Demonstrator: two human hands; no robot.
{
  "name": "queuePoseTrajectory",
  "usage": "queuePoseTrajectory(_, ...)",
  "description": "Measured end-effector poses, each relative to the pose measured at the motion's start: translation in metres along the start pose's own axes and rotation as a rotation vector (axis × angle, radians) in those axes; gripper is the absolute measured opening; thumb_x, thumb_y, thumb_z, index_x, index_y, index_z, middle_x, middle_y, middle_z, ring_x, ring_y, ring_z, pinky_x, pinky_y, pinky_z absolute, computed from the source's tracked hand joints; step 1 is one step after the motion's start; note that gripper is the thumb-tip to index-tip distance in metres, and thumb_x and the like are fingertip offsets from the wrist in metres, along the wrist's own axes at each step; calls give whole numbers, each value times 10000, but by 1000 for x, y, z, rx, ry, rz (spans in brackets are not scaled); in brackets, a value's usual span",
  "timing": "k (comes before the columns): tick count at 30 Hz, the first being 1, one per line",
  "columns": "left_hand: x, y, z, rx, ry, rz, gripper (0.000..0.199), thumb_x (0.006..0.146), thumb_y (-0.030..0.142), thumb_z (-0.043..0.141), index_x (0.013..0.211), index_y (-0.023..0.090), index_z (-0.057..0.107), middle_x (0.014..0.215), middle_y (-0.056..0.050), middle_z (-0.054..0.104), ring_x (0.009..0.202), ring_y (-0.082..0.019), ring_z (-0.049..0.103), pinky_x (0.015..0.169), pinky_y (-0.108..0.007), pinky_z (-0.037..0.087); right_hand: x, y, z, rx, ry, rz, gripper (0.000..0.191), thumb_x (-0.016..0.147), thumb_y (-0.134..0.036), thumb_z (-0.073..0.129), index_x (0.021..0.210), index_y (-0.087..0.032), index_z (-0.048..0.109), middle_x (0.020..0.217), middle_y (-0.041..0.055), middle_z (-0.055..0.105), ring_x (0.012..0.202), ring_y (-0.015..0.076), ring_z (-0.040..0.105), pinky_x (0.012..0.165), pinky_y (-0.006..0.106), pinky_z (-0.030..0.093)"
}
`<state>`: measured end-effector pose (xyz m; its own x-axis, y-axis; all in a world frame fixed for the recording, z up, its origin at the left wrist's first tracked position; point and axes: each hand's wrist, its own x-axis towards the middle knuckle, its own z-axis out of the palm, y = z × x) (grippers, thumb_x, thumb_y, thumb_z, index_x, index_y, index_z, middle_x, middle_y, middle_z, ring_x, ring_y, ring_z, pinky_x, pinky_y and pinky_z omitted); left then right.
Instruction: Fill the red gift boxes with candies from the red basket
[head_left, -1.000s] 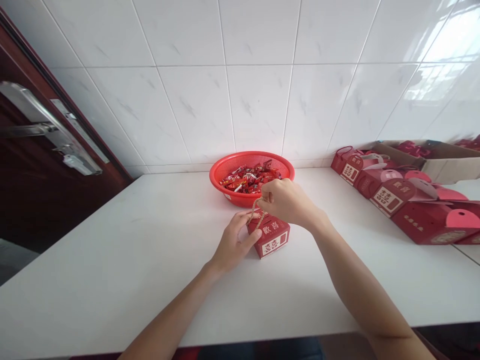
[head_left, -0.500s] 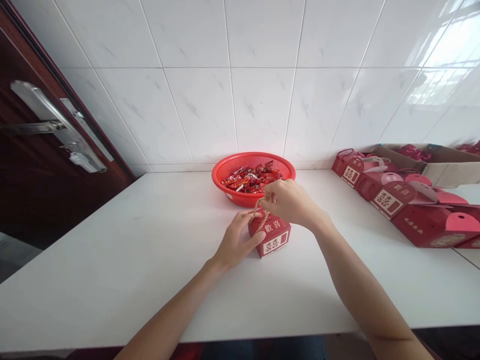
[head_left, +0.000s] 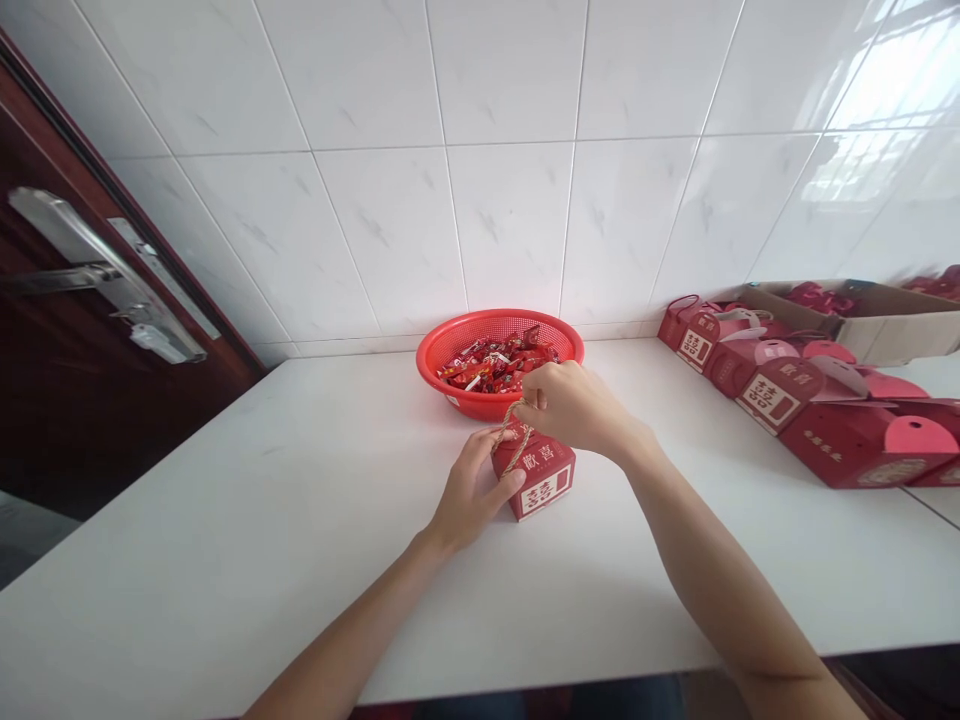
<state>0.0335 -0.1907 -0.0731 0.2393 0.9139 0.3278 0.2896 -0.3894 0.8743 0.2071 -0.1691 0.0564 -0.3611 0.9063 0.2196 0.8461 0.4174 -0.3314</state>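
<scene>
A small red gift box with white Chinese characters stands upright on the white table in front of me. My left hand grips its left side, the thumb on the front and the fingers over the top. Above the box, my right hand pinches the twisted cord, which forms a loop over the lid. The right fingertips are partly hidden behind the hand. Just behind the box is a red plastic basket holding several red-wrapped candies.
More red gift boxes stand in rows at the right. Behind them sits an open cardboard box with red items inside. A white tiled wall borders the table's back edge; a dark door is at the left.
The camera view has shifted slightly, so everything sits a little further left. Both hands keep nearly the same hold on the box and its cord.
</scene>
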Motion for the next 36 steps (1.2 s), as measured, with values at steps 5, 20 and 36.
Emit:
queuePoseTrajectory(5, -3, -1, 6, -48, 4, -9, 458, 876, 441, 621, 1282, 250, 530, 1338, -104, 547, 1269, -286, 529, 1046, -433, 448, 1, 1, 1, -15, 5, 3, 213, 789, -149, 544, 602, -185, 449, 646, 11, 581, 559, 108, 399, 539, 296, 219)
queuePoseTrajectory(20, 2, -2, 12, -303, -12, -105, 474, 807, 355, 659, 1245, 226, 530, 1298, -97, 576, 1230, -309, 540, 1012, -433, 456, 6, 3, 1, -32, -24, 29, 244, 802, -141, 531, 594, -185, 408, 608, -1, 551, 525, 99, 333, 523, 300, 195)
queuePoseTrajectory(36, 4, -5, 6, -172, -32, -22, 571, 834, 436, 680, 1326, 216, 493, 1344, -126, 578, 1260, -312, 541, 1057, -460, 437, 0, 3, -3, -23, -67, -30, 240, 773, -121, 550, 615, -194, 386, 661, 4, 551, 559, 108, 357, 536, 294, 208)
